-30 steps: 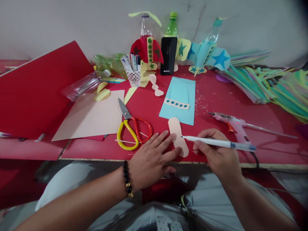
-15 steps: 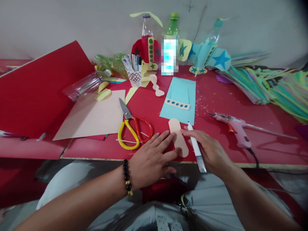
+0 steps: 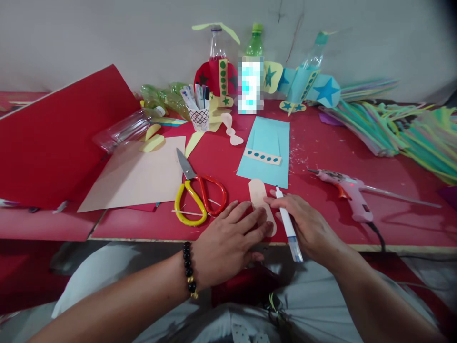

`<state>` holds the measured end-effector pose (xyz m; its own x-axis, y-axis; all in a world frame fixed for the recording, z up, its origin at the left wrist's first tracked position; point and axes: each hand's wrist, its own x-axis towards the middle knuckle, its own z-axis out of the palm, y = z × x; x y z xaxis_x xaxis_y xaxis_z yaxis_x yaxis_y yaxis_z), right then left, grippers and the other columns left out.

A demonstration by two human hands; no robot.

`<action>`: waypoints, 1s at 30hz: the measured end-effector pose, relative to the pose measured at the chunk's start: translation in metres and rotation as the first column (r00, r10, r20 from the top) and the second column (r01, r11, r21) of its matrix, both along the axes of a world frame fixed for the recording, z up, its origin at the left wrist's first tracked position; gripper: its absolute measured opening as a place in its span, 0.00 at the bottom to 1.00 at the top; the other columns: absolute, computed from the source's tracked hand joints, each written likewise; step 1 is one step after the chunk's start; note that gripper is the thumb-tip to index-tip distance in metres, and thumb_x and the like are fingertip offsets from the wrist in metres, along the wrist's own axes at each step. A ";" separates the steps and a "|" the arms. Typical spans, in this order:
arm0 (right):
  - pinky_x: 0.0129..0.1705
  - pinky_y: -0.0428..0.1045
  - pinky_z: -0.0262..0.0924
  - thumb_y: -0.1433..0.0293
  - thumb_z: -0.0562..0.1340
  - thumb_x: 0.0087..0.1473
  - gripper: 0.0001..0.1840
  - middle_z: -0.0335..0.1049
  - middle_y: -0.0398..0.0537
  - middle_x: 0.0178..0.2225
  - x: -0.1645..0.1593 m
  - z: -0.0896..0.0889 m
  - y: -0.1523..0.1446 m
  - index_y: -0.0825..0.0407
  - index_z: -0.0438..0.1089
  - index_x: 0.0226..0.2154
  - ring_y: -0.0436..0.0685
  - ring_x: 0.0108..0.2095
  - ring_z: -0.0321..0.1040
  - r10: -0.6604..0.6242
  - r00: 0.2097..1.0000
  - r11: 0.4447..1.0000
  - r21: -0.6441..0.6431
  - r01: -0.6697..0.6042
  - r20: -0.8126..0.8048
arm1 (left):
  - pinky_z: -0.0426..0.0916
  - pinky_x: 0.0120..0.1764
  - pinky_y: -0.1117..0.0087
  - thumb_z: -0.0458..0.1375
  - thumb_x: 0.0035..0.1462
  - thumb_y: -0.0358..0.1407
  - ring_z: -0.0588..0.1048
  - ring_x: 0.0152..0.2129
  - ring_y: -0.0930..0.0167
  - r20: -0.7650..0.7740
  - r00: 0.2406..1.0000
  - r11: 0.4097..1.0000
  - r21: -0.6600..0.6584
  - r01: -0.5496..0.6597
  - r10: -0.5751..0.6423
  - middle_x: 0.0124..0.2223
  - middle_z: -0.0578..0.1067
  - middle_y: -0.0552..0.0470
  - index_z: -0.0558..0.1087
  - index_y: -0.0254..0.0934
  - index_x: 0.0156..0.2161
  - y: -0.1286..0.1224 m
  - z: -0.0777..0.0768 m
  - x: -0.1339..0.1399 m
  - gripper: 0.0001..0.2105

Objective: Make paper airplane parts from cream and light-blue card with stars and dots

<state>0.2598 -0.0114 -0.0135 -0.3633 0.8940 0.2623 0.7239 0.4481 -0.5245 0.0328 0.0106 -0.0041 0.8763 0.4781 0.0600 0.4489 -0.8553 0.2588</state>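
My left hand (image 3: 228,238) lies flat at the table's front edge, fingers stretched out over a pale rounded paper strip (image 3: 257,193). A white marker (image 3: 286,218) is held in my right hand (image 3: 309,224), its dark tip uncapped and pointing away from me. The right fingertips reach the strip's right side. Just beyond lies a light blue paper sheet (image 3: 266,178), with a narrow strip of blue dots (image 3: 263,157) across it. To the left of my left hand rest scissors (image 3: 191,181) with one yellow and one red handle, blades slightly apart.
A pink glue gun (image 3: 344,186) lies at right with a glue stick behind it. Decorated bottles (image 3: 309,71) and a cup of pens (image 3: 199,118) stand at the back. Red board (image 3: 67,138) and a pale sheet (image 3: 143,176) fill the left; colourful strips (image 3: 374,124) lie at far right.
The pale strip has shifted slightly left and turned a little. My left fingers now cover more of its lower part. My right hand and the marker have moved slightly left.
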 end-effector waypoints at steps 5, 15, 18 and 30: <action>0.49 0.58 0.61 0.74 0.54 0.59 0.17 0.69 0.52 0.49 0.001 0.000 0.000 0.47 0.61 0.50 0.60 0.48 0.66 -0.004 1.000 1.000 -0.027 0.004 0.003 | 0.49 0.62 0.55 0.51 0.61 0.47 0.54 0.60 0.60 0.017 1.000 1.000 -0.009 0.018 -0.018 0.64 0.56 0.50 0.60 0.41 0.59 0.001 0.003 -0.003 0.23; 0.50 0.59 0.61 0.75 0.54 0.58 0.17 0.69 0.52 0.50 0.000 0.000 -0.001 0.47 0.61 0.50 0.61 0.49 0.66 -0.007 1.000 1.000 -0.015 0.007 0.011 | 0.49 0.62 0.55 0.52 0.60 0.47 0.51 0.62 0.60 0.027 1.000 1.000 -0.008 0.017 -0.017 0.65 0.55 0.46 0.61 0.41 0.58 0.003 0.003 -0.003 0.24; 0.50 0.59 0.61 0.76 0.56 0.57 0.18 0.69 0.52 0.49 -0.001 -0.001 -0.002 0.47 0.60 0.50 0.61 0.49 0.66 -0.006 1.000 1.000 0.001 0.006 0.009 | 0.49 0.62 0.56 0.52 0.60 0.47 0.50 0.63 0.61 0.027 1.000 1.000 -0.004 0.015 -0.015 0.65 0.55 0.45 0.61 0.40 0.57 0.003 0.003 -0.003 0.23; 0.48 0.59 0.63 0.75 0.55 0.57 0.19 0.70 0.53 0.49 -0.001 -0.001 -0.001 0.47 0.62 0.50 0.62 0.49 0.67 -0.023 1.000 1.000 0.007 0.023 0.014 | 0.51 0.62 0.56 0.52 0.60 0.46 0.51 0.63 0.61 0.038 0.999 0.999 -0.016 0.033 -0.032 0.65 0.54 0.43 0.62 0.41 0.56 0.006 0.003 -0.005 0.21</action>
